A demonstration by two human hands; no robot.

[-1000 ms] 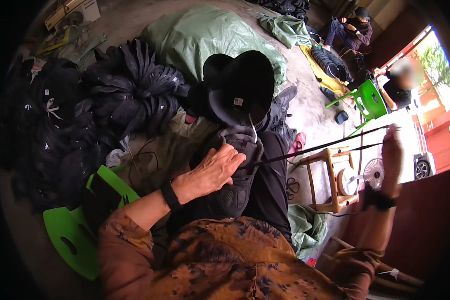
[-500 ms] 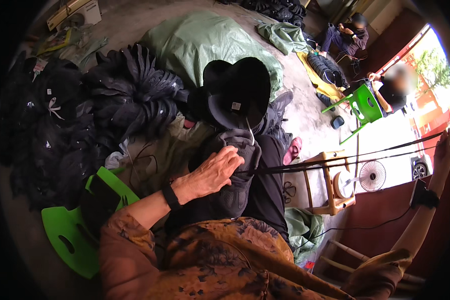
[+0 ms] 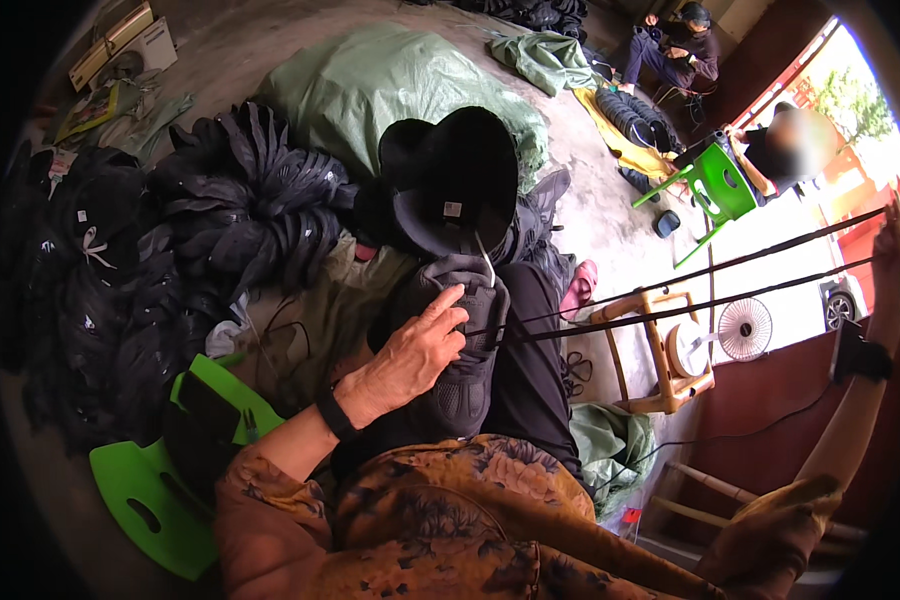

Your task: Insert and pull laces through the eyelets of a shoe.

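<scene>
A black mesh shoe (image 3: pixel 462 392) lies on my lap, its toe toward me. My left hand (image 3: pixel 410 362) is closed over its left side, with the index finger stretched onto the tongue. From the eyelets, two lengths of black shoelace (image 3: pixel 690 303) run taut to the far right. My right hand (image 3: pixel 888 245), at the picture's right rim, holds their ends at arm's length; its fingers show only partly. A thin white strip (image 3: pixel 486 258) stands at the shoe's collar. Just beyond is a curved black piece (image 3: pixel 455 170) with a small white label.
Heaps of black shoe uppers (image 3: pixel 250 190) cover the floor at left, beside a green sack (image 3: pixel 400 85). A green chair (image 3: pixel 150 500) is at my left. Rightward are a bamboo stool (image 3: pixel 660 395), a fan (image 3: pixel 745 327) and two seated people (image 3: pixel 685 50) farther off.
The two lace lengths have spread apart, and my right hand has risen slightly at the rim. On the shoe, my left index finger has straightened along the tongue. The whole view has shifted a little.
</scene>
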